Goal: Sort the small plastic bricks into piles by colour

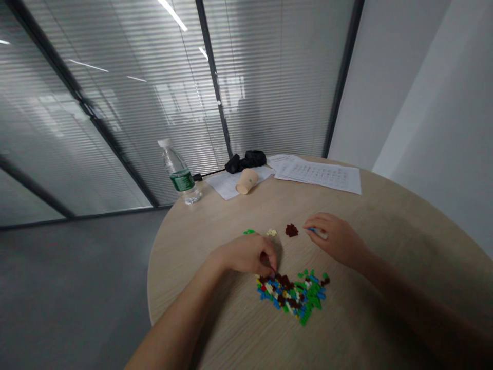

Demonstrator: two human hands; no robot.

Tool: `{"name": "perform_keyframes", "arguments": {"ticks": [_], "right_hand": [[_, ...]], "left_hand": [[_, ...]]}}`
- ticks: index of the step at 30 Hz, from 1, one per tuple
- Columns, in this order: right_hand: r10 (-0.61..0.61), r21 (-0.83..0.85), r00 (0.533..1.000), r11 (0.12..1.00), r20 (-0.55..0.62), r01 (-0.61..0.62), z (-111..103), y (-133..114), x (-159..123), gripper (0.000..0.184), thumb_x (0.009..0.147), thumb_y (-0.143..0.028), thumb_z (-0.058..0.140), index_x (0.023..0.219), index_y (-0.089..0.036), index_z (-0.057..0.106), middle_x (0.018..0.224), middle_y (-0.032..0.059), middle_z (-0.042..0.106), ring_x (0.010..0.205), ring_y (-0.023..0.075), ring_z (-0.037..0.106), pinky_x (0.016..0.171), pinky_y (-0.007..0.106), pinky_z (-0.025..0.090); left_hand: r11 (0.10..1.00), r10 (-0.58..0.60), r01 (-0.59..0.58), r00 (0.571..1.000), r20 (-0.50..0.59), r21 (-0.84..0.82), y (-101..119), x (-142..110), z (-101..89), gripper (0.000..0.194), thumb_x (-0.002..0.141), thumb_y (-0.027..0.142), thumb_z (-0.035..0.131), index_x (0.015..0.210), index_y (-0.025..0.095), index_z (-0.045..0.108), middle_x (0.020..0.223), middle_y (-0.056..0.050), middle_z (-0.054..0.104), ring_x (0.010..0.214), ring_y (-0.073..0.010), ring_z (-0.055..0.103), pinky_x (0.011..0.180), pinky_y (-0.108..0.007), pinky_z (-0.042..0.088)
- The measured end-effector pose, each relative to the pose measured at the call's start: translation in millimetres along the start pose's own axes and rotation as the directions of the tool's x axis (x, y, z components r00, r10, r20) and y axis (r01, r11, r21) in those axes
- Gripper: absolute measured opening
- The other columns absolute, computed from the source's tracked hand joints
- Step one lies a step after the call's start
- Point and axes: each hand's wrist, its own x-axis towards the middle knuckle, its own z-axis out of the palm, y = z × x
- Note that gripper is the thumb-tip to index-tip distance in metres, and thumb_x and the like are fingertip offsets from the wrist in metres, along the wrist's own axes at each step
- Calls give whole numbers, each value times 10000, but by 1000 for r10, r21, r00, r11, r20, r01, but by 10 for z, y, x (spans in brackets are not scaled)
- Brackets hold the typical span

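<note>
A mixed pile of small toy bricks (292, 295) in green, blue, brown, white and yellow lies near me on the table. At its far left edge is my left hand (248, 254), fingertips pinched together over the bricks; what they hold is too small to make out. My right hand (337, 239) is to the right, above the table, with its fingers closed on a small blue piece (313, 230). Beyond the pile lie sorted heaps: green bricks (249, 232), partly behind my left hand, cream bricks (271, 233), and dark brown bricks (291, 230) just left of my right fingertips.
A water bottle (181, 174) stands at the round table's (177, 246) far left edge. A paper cup (247, 181) lies tipped on a sheet, with a black bundled object (246, 161) behind it. Printed papers (319, 173) lie at the back right, before a glass partition.
</note>
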Motion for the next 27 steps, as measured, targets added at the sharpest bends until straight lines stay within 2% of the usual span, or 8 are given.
{"name": "perform_keyframes", "arguments": {"ticks": [12,18,27], "right_hand": [[10,-10,1000,1000,15,-10,4,8,-3,146,801,-189,501,813,-187,647,856,63,676,826,197,608,782,332,479],[20,-12,1000,1000,18,-20,-1,-5,-2,131,795,-190,513,817,-192,642,862,63,674,834,202,606,778,333,482],[1,-1,1000,1000,14,-1,-10,-12,4,139,796,-185,505,806,-190,643,846,63,679,821,197,610,771,330,480]], "left_hand": [[998,45,-45,999,7,-39,-34,11,20,129,682,150,650,801,171,697,674,21,615,581,-77,500,539,-183,331],[999,-17,16,999,-43,-37,-1,27,21,209,645,174,686,853,167,665,726,24,603,593,-76,493,527,-179,312],[1000,-14,14,1000,-1,3,-10,42,15,127,691,134,636,804,158,689,676,22,602,569,-70,484,535,-174,320]]}}
